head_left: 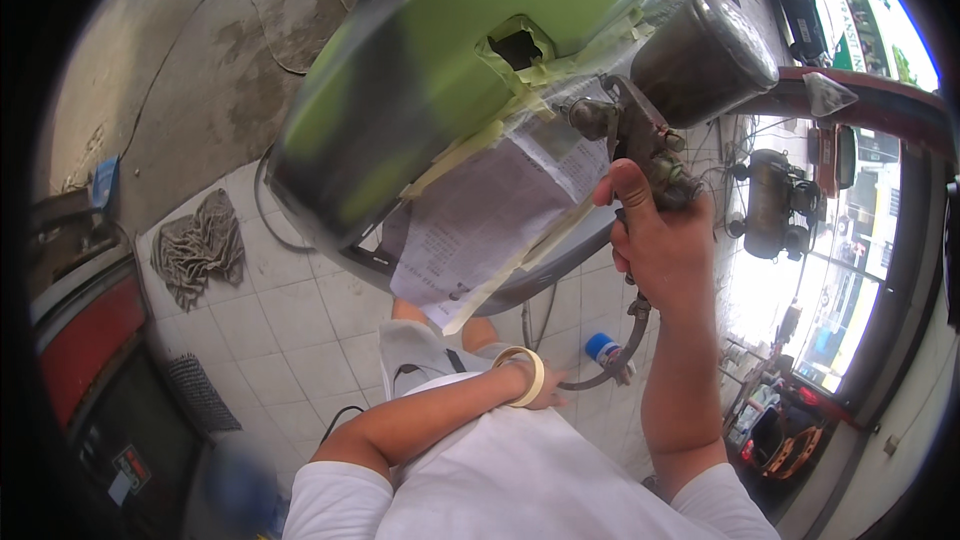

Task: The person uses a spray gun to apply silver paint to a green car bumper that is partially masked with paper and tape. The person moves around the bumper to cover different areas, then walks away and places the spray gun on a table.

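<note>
My right hand (668,240) is raised and wrapped round a spray gun (640,130) with a dull metal cup (705,60) on it. From the gun's handle an air hose (630,345) curves down to my left hand (542,392), which closes on it by my waist, its fingers partly hidden. A roll of masking tape (533,380) circles my left wrist. In front of me is a green bumper-like panel (430,70) with dark grey patches. Printed paper (480,210) and pale tape (455,162) mask its lower side, and tape edges a square opening (517,46).
A crumpled rag (200,248) lies on white floor tiles (295,320) at left. A blue-capped can (603,348) stands by the hose. To the right are an air compressor (770,202) and a dark red beam (870,105). A thin cable (262,25) crosses the concrete.
</note>
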The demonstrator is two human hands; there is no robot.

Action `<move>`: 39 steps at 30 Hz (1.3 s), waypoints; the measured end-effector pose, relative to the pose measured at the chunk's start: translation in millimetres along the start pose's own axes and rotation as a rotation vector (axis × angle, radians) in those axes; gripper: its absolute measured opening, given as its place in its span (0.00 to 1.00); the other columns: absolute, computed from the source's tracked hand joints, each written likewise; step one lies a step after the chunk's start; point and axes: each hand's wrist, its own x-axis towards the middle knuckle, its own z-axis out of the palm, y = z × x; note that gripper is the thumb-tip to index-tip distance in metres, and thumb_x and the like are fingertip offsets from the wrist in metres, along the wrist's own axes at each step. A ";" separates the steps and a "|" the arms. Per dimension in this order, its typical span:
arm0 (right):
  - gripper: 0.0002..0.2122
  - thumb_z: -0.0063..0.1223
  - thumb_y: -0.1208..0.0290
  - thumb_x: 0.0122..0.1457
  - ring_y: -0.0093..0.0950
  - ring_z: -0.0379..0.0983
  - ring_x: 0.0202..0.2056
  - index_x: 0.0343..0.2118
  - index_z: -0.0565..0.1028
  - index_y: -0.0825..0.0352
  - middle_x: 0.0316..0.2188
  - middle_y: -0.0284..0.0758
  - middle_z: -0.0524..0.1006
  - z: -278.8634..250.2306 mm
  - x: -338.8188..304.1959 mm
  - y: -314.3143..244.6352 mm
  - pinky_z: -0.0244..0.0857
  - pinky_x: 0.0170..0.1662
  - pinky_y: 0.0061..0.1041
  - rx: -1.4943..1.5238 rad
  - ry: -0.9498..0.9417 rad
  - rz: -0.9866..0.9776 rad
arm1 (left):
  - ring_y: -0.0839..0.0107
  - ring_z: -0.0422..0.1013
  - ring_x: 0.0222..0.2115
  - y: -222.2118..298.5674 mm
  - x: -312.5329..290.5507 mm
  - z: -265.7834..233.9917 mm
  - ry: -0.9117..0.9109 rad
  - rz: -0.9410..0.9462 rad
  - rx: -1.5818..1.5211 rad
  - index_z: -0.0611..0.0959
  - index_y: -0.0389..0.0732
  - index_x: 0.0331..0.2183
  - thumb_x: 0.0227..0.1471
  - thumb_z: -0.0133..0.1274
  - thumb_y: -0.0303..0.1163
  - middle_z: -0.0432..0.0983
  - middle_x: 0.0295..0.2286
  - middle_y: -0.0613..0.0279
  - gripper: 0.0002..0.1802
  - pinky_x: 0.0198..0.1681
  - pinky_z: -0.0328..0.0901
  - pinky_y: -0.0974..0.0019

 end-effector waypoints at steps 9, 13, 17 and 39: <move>0.19 0.56 0.53 0.63 0.13 0.63 0.15 0.33 0.76 0.69 0.24 0.30 0.75 0.6 -11.1 -1.4 0.57 0.14 0.16 0.142 -0.037 -0.026 | 0.41 0.61 0.60 4.6 4.8 4.4 0.047 -0.060 0.031 0.60 0.43 0.65 0.60 0.46 0.57 0.61 0.60 0.38 0.41 0.61 0.58 0.44; 0.20 0.57 0.53 0.63 0.13 0.63 0.14 0.33 0.76 0.70 0.24 0.30 0.75 -8.4 -9.6 4.8 0.57 0.14 0.16 0.121 -0.045 -0.022 | 0.42 0.60 0.61 6.1 8.5 7.2 0.089 -0.076 0.026 0.61 0.43 0.65 0.60 0.47 0.55 0.61 0.60 0.41 0.39 0.62 0.58 0.42; 0.20 0.57 0.52 0.62 0.13 0.62 0.14 0.32 0.76 0.70 0.24 0.30 0.75 -12.5 -9.0 6.8 0.57 0.14 0.16 0.070 -0.081 -0.014 | 0.41 0.58 0.62 5.7 14.1 9.0 0.063 -0.059 0.020 0.61 0.44 0.64 0.60 0.47 0.54 0.58 0.62 0.43 0.39 0.62 0.57 0.41; 0.21 0.59 0.50 0.61 0.15 0.61 0.13 0.37 0.74 0.68 0.25 0.31 0.76 -16.2 29.3 2.1 0.56 0.14 0.17 0.017 0.248 -0.042 | 0.42 0.66 0.56 -8.7 2.0 -0.6 0.187 -0.043 -0.061 0.62 0.39 0.62 0.62 0.47 0.50 0.63 0.59 0.40 0.35 0.58 0.62 0.48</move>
